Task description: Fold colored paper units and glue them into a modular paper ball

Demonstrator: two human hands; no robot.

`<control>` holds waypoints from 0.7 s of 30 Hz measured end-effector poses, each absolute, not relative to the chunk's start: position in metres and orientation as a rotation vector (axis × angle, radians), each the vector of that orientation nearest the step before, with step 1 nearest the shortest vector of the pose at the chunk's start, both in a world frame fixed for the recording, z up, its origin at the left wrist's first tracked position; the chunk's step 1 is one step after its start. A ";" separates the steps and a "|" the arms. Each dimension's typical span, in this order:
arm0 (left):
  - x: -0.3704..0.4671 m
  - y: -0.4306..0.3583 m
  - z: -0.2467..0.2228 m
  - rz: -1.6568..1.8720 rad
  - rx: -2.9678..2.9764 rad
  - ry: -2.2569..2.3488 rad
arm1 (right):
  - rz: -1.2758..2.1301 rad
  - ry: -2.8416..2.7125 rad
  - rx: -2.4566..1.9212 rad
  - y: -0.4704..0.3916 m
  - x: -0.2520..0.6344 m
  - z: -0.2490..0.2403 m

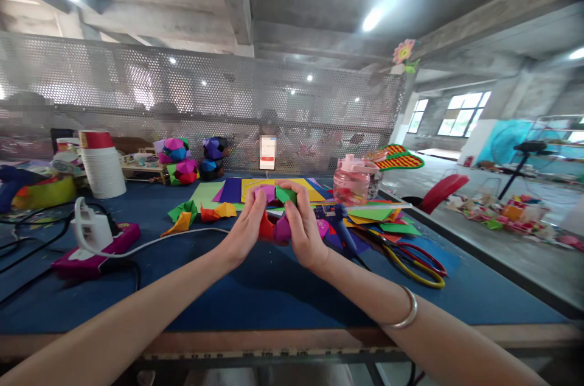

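Between my two hands, above the blue table mat, is a folded paper ball [282,230] with purple, red and green faces. My left hand [246,229] presses on its left side, fingers closed against it. Around the right side and top curve the fingers of my right hand [305,224]. Loose folded paper pieces [218,212] in orange and green lie to the left of my hands. A blue glue gun [343,229] rests just right of my right hand. Behind my hands are flat coloured paper sheets [232,190].
Scissors [422,264] with red and yellow handles lie at the right, near a pink bottle [350,180]. A power strip [98,252] with cables is at the left, a stack of cups [104,170] behind it. Finished paper balls [182,171] and an upright phone [267,153] stand at the back.
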State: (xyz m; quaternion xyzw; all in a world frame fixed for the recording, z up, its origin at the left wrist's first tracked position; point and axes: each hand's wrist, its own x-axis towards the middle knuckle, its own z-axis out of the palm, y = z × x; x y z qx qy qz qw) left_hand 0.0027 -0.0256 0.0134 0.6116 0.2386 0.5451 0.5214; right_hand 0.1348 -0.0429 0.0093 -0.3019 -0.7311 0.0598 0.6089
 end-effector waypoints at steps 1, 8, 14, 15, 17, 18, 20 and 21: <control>0.003 -0.026 0.014 1.290 1.451 0.563 | 0.138 -1.694 -0.693 -0.043 0.135 0.009; 0.003 -0.022 0.015 1.336 1.535 0.609 | 0.143 -1.703 -0.705 -0.042 0.134 0.009; 0.003 -0.019 0.015 1.381 1.595 0.619 | 0.165 -1.664 -0.694 -0.041 0.132 0.007; 0.003 -0.020 0.015 1.380 1.592 0.622 | 0.166 -1.660 -0.696 -0.041 0.132 0.007; 0.003 -0.021 0.016 1.377 1.583 0.620 | 0.160 -1.660 -0.700 -0.042 0.132 0.008; 0.003 -0.021 0.016 1.374 1.578 0.613 | 0.155 -1.663 -0.702 -0.042 0.132 0.009; 0.002 -0.021 0.017 1.372 1.558 0.594 | 0.148 -1.671 -0.707 -0.041 0.132 0.010; 0.002 -0.021 0.017 1.371 1.545 0.586 | 0.149 -1.676 -0.712 -0.041 0.132 0.011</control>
